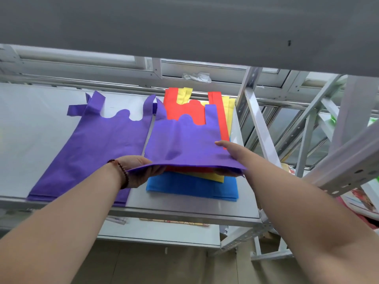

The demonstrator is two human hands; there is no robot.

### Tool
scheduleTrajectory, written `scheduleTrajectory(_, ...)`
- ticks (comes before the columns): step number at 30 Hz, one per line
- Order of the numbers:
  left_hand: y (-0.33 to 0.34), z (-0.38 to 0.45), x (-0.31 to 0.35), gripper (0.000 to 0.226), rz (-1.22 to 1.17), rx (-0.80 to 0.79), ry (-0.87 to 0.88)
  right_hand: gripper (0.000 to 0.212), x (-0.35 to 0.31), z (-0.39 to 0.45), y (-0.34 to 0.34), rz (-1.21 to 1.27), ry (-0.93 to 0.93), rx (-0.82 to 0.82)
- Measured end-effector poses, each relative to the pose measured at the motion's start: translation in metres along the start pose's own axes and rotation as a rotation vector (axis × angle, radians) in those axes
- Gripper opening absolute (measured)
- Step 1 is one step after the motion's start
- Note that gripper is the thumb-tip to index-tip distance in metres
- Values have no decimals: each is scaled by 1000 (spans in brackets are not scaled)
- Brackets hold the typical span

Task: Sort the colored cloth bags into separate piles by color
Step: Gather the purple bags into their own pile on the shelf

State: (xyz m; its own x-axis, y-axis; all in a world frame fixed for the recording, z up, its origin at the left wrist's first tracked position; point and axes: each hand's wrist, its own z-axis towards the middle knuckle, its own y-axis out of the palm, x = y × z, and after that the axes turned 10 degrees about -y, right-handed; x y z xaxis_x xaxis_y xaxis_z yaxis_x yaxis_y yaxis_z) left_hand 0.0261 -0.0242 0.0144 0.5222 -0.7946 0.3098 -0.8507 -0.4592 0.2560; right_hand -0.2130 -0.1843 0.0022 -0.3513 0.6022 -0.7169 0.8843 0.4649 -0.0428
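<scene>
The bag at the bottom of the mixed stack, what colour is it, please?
Blue bag, clearest in the head view.

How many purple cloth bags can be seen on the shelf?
2. One purple cloth bag lies flat on the left of the grey metal shelf. The other purple bag is on top of the mixed pile, held by both hands. More may be hidden underneath.

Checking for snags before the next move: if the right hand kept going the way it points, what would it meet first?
Probably the purple bag it already grips, then the red bag underneath; depth is unclear.
</scene>
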Motion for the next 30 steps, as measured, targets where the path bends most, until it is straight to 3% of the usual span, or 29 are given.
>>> scheduleTrajectory(2, -14, 0, -10, 50, 96, 23, -6, 32, 0, 8, 1, 70, -59, -50)
scheduleTrajectory(3, -20, -1, -15, 49, 164, 43, -21, 31, 1, 10, 1, 107, -69, -86)
scheduleTrajectory(7, -31, 0, -32, 4, 396, 122, -7, 26, 12, 17, 4, 167, -56, -183)
scheduleTrajectory(10, -26, 7, -41, 10, 370, 112, -4, 24, 16, 19, 9, 132, -70, -159)
scheduleTrajectory(13, -14, 12, -47, 14, 396, 151, 112, 8, 14, 20, 9, 19, -197, 6)
scheduleTrajectory(16, -7, 10, -49, 23, 437, 229, 236, 14, 4, 15, 4, 13, -326, 53)
scheduleTrajectory(22, -8, -12, -41, 33, 479, 231, 455, 25, -35, -17, 11, 190, -446, -87)
scheduleTrajectory(26, -28, -30, -22, 37, 446, 181, 597, 33, -75, -43, 35, 215, -608, -157)
scheduleTrajectory(30, -59, -60, 4, 42, 441, 228, 774, 31, -111, -61, 75, 242, -764, -165)
